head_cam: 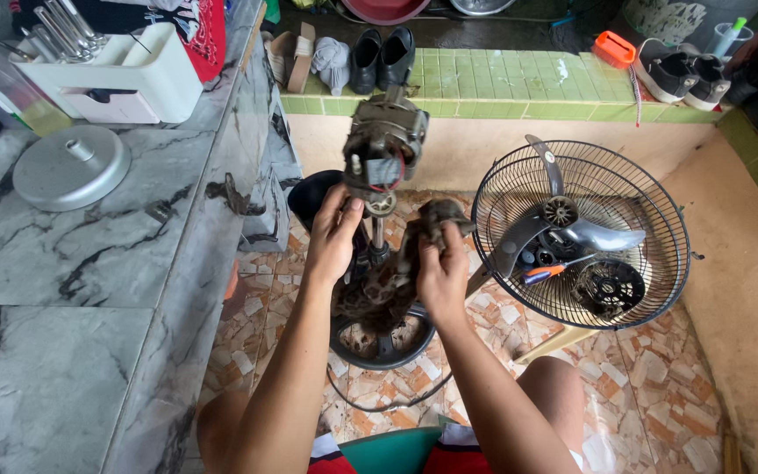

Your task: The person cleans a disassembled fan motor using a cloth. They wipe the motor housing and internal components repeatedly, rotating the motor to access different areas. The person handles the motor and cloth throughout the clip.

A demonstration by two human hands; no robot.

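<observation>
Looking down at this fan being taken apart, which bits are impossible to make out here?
Head view only:
- Lower fan stand and round base: covered by the dirty rag and both forearms.
- Right hand fingertips: buried in the rag, so its grip is unclear.
- Left hand palm: turned away against the fan motor.
- Small parts in the fan grille: too small, partly under the fan blade.
- Basin at the top edge: cut off.

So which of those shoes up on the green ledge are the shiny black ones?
The black pair standing toes-up near the ledge's middle, just behind the fan motor. The pair at the right is dark with white soles.
</observation>
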